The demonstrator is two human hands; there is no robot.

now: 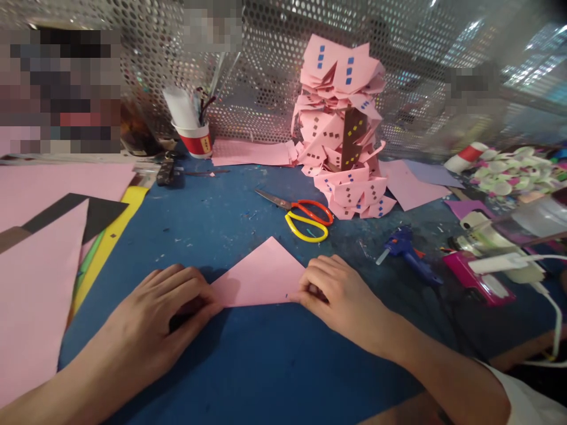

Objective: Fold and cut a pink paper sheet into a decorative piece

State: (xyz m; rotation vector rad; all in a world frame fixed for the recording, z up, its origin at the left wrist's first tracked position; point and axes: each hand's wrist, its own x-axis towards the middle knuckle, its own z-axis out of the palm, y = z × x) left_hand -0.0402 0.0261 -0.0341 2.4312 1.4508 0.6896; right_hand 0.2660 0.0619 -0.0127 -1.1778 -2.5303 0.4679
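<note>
Pink paper triangle (pixel 261 274), probably folded double, lying on the blue worktop (pixel 274 366) directly in front of me, its long edge toward my body and its peak pointing away. My left hand (pixel 150 313) pinches the left corner between thumb and fingers; my right hand (pixel 343 295) grips the right corner likewise. I expect it to be almost weightless, stiff enough to stay flat yet easily creased by light pressure, and liable to wrinkle or tear if tugged hard. The two end corners seem the best places to hold, leaving the peak free. Beyond the peak, apart from it, lie scissors (pixel 290 205) with one red and one yellow handle.
</note>
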